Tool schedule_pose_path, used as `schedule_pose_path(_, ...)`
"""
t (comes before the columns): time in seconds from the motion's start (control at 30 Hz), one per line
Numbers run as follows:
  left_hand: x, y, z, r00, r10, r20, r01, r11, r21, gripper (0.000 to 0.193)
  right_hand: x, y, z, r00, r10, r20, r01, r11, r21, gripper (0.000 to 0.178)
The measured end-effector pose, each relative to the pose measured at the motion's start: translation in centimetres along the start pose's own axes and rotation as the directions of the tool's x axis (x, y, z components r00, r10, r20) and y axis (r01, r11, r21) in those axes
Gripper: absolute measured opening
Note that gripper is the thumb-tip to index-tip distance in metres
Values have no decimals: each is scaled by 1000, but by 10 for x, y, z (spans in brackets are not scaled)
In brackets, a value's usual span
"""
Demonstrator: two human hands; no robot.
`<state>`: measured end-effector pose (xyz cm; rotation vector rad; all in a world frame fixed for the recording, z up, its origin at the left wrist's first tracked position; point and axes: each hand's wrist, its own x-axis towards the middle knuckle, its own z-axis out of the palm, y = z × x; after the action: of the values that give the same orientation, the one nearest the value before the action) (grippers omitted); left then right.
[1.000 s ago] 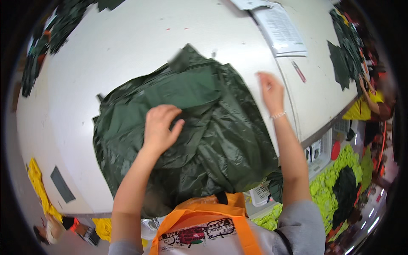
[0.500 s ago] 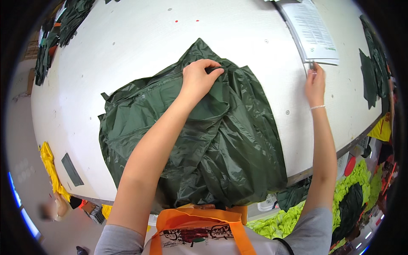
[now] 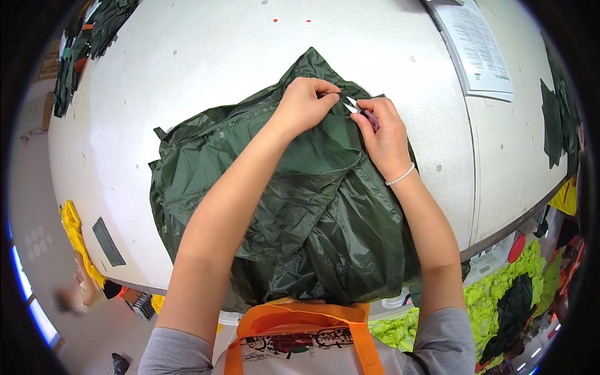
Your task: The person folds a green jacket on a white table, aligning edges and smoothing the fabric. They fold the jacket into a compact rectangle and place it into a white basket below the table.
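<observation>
A dark green, shiny garment [image 3: 312,206] with a zip along one edge lies crumpled on the white table in front of me. Near its upper part, my left hand [image 3: 306,106] pinches the fabric between thumb and fingers. My right hand [image 3: 384,134] grips a small pair of thread snips [image 3: 370,119]. Their two pale blades stand apart and point at the fabric beside my left fingertips. Whether the blades touch the cloth or a thread, I cannot tell.
A stack of printed sheets [image 3: 478,56] lies at the far right of the table [image 3: 206,56]. Dark green pieces [image 3: 556,119] hang by the right edge, and more [image 3: 109,28] are heaped far left. Bright yellow-green fabric [image 3: 500,300] fills the space below the table at right.
My right hand has come from beside the paper stack over to the garment, bringing the snips near my left fingers. The left hand keeps its pinch on the fabric.
</observation>
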<state>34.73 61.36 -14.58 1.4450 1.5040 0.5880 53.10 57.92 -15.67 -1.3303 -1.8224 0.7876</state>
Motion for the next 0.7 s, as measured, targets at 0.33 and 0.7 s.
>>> schedule_pose_path(0.33,-1,4,-4,999,-35,34,39,988,-147,22,13,-6,5,997,-46,-57,48,998,28,18)
schedule_pose_path(0.7,-103,-12,-46,726,441,-528,-296,893,339,21,11,-8,12,934,321,155,-350,909,228,64)
